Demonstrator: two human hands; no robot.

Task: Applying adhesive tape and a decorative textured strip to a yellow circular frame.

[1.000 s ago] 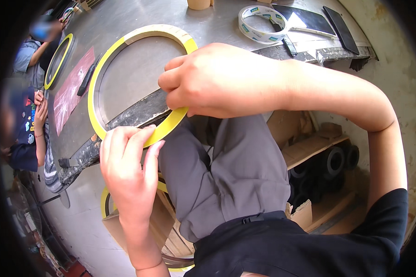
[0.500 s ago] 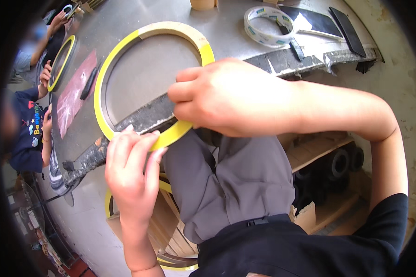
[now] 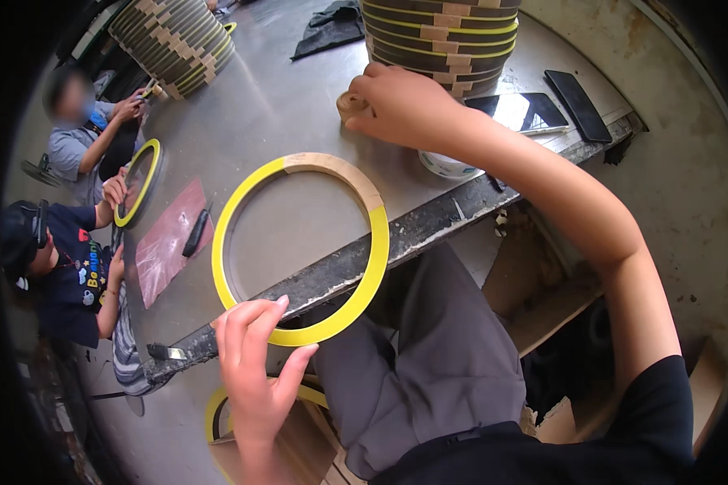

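Observation:
A large yellow-edged ring point(image 3: 379, 250) lies across the table's front edge, its near part jutting past it. Brown tape point(image 3: 336, 167) covers its far right arc. My left hand point(image 3: 255, 356) is at the near left rim, fingers curled over it and thumb at the outer edge, loosely closed on it. Farther off, my right hand point(image 3: 404, 105) reaches over the table with its fingers closed around a small roll of brown tape point(image 3: 353, 107). Under my right forearm sits a clear tape roll point(image 3: 445, 166), partly hidden.
Stacked rings point(image 3: 437, 40) stand beyond my right hand, another stack point(image 3: 174, 48) at the far left. Two dark phones point(image 3: 578, 105) lie right. A pink plastic sheet point(image 3: 170, 250) with a black cutter point(image 3: 195, 233) lies left. Two people point(image 3: 69, 275) sit along the left side, one holding a ring.
My right hand has left the ring and moved away to the brown tape roll. My left hand stays at the rim, its thumb farther from the fingers. The view has shifted toward the table's far side.

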